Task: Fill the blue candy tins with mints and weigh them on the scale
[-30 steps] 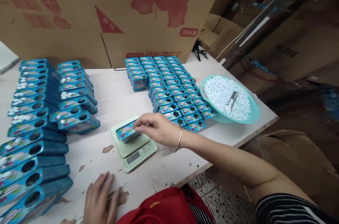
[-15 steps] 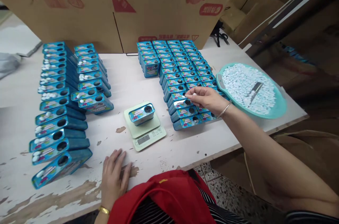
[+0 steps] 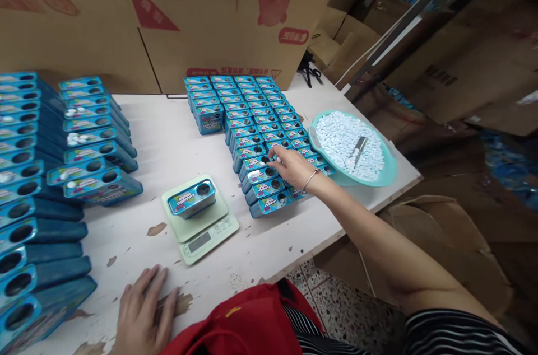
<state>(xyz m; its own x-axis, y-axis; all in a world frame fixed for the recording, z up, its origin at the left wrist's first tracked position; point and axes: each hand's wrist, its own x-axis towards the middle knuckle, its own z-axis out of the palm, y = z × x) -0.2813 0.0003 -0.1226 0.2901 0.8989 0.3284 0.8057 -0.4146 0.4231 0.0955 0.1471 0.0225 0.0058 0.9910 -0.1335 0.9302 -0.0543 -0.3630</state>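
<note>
My right hand (image 3: 293, 168) reaches over the block of blue tins (image 3: 260, 114), its fingers pinched round a small white candy, close to the hole of one tin. My left hand (image 3: 145, 310) lies on the table near its front edge, fingers spread and holding nothing. Between the tin groups stands a pale green scale (image 3: 216, 233) with one open-holed blue tin (image 3: 192, 200) on its plate. A teal basin (image 3: 389, 167) full of white candies, with a metal scoop (image 3: 359, 150) in them, is to the right of my right hand.
More blue tins (image 3: 103, 187) stand in rows at the left, some with white candies on top. A large cardboard box (image 3: 168, 36) stands along the table's back, with black scissors (image 3: 311, 74) near its right end. Other cartons (image 3: 445, 75) are at the right.
The view has turned right, so the table's things sit further left in it. My right hand stays over the same part of the tin block; my left hand still rests on the table.
</note>
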